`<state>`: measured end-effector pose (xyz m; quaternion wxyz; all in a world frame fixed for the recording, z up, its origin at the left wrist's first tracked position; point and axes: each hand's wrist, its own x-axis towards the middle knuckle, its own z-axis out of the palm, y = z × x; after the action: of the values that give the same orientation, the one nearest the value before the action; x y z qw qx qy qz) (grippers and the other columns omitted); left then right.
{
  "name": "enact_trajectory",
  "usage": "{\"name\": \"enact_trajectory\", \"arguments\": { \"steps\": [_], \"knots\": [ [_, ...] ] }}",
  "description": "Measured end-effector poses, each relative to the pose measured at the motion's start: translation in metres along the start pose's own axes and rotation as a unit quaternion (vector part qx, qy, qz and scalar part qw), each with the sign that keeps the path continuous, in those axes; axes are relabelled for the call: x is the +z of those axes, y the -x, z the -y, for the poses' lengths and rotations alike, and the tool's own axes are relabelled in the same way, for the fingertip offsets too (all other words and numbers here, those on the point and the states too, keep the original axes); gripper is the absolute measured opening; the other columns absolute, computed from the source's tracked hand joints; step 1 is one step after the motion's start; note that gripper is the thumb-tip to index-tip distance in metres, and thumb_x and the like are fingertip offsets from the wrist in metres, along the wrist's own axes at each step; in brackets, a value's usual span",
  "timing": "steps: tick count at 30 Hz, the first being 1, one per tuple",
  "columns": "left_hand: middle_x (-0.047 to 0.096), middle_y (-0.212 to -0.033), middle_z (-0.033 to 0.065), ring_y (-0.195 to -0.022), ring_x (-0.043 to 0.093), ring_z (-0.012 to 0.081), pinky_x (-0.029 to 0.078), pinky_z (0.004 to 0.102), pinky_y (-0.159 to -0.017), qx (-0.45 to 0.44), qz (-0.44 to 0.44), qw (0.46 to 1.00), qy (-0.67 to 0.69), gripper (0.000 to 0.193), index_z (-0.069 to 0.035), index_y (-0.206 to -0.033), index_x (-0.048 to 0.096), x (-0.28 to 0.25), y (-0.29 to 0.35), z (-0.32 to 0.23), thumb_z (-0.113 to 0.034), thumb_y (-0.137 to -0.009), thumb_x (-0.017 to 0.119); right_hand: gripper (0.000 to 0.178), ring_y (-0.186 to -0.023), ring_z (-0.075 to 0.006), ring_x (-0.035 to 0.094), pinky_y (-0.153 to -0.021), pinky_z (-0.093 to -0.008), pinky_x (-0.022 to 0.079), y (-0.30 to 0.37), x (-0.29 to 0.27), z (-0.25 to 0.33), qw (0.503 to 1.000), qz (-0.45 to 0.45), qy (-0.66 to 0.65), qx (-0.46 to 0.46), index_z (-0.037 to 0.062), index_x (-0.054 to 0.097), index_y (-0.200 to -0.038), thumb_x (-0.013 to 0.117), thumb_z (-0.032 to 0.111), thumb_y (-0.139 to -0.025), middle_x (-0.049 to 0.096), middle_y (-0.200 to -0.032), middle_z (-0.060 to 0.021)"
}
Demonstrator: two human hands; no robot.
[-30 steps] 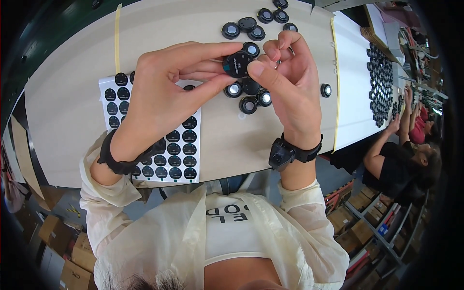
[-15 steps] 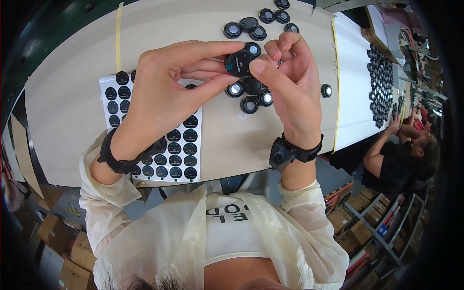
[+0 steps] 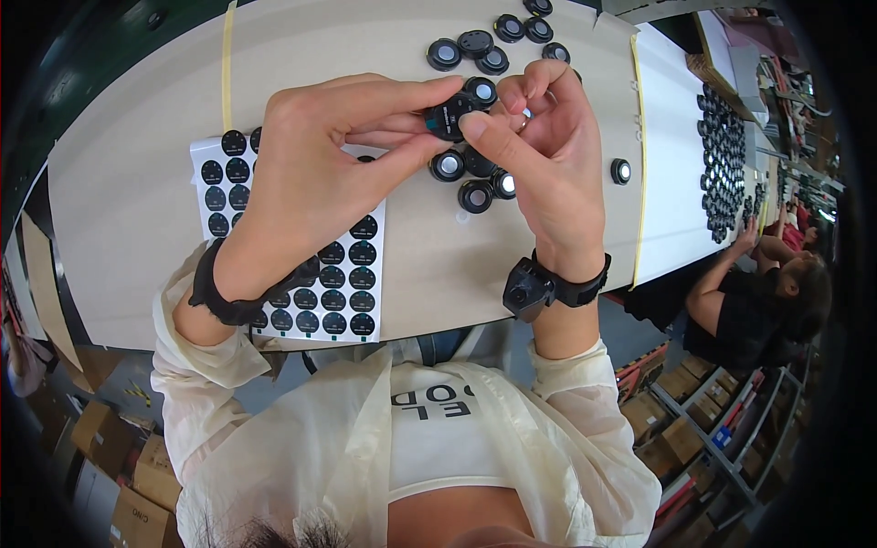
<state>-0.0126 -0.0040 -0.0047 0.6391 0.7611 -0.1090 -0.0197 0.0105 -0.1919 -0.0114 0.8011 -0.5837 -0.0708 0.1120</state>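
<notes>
Item: small round black plastic disc part (image 3: 449,117), upper centre of frame, pinched between left hand (image 3: 320,173) fingertips and right hand (image 3: 548,164) thumb. Likely light, rigid, smooth; best held by rim. White sheet of black round stickers (image 3: 352,274) lower left.

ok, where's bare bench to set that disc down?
Free: the tabletop left of the sticker sheet, and the strip between the right hand and the lone black disc. Crowded: the disc cluster under both hands and the far group.
</notes>
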Motion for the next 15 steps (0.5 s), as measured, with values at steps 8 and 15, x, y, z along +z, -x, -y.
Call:
{"name": "enact_trajectory", "arguments": {
  "steps": [8, 15],
  "knots": [
    [0.066, -0.094, 0.0077, -0.086, 0.066, 0.0117, 0.054, 0.022, -0.079, -0.017, 0.0, 1.0, 0.018, 0.039, -0.004, -0.114, 0.066, 0.001, 0.0, -0.002, 0.01, -0.077, 0.067, 0.04, -0.074, -0.0054, 0.059, -0.08, -0.0233, 0.051, 0.001, 0.004, 0.001, 0.999, -0.02, 0.026, 0.018, 0.0056, 0.041, -0.093, 0.073, -0.006, -0.073, 0.049, -0.088, -0.0024],
    [0.069, -0.095, 0.011, -0.081, 0.066, 0.0114, 0.054, 0.0231, -0.077, -0.044, -0.013, 0.996, 0.079, 0.024, 0.001, -0.104, 0.069, -0.009, -0.008, 0.008, 0.001, -0.079, 0.069, 0.04, -0.071, -0.0065, 0.056, -0.073, -0.0217, 0.051, -0.001, 0.005, -0.007, 0.951, -0.075, 0.281, -0.108, 0.003, 0.043, -0.096, 0.074, -0.005, -0.072, 0.05, -0.09, -0.0031]
  ]
}}
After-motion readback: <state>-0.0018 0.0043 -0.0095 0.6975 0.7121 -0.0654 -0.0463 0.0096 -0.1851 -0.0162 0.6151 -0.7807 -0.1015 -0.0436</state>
